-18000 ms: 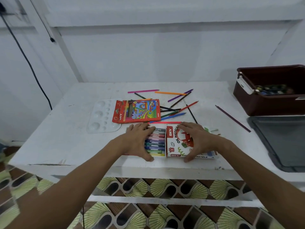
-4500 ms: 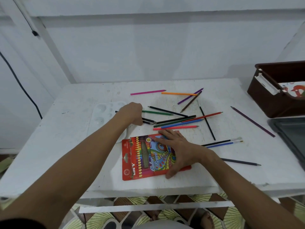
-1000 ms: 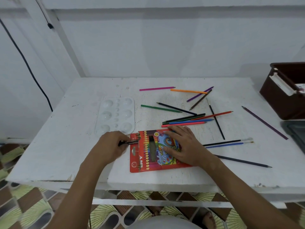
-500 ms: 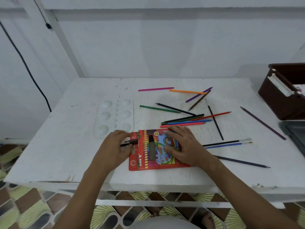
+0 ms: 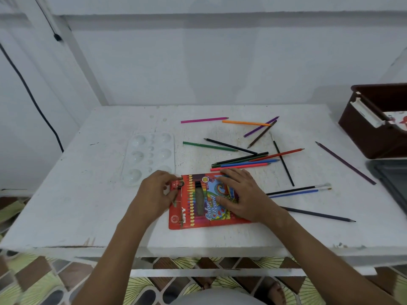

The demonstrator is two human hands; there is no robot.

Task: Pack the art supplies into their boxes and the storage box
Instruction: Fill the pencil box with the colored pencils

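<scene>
The right hand (image 5: 243,195) lies flat, fingers straight and spread, pressing on the colour pencil box (image 5: 199,202), which lies flat near the front edge of the white table (image 5: 88,205). The left hand (image 5: 155,195) is at the box's open left end, fingers curled and pinching dark pencil ends (image 5: 179,186) at the mouth of the box; how many pencils it holds cannot be told.

Just beyond the right hand's fingertips lies a bundle of loose pencils, the pink pencil (image 5: 240,167) nearest, the blue pencil (image 5: 250,163) touching it behind. Farther out from that hand are a green pencil (image 5: 209,146), a magenta pencil (image 5: 203,120) and an orange pencil (image 5: 245,123). To the right of the right hand, two paintbrushes (image 5: 297,190) lie side by side; a dark pencil (image 5: 317,214) lies nearer the wrist.

Beyond the left hand, just beside it, sits a white paint palette (image 5: 149,155). Well to the right of the right hand stands the brown storage box (image 5: 363,130), with a purple pencil (image 5: 344,162) between.
</scene>
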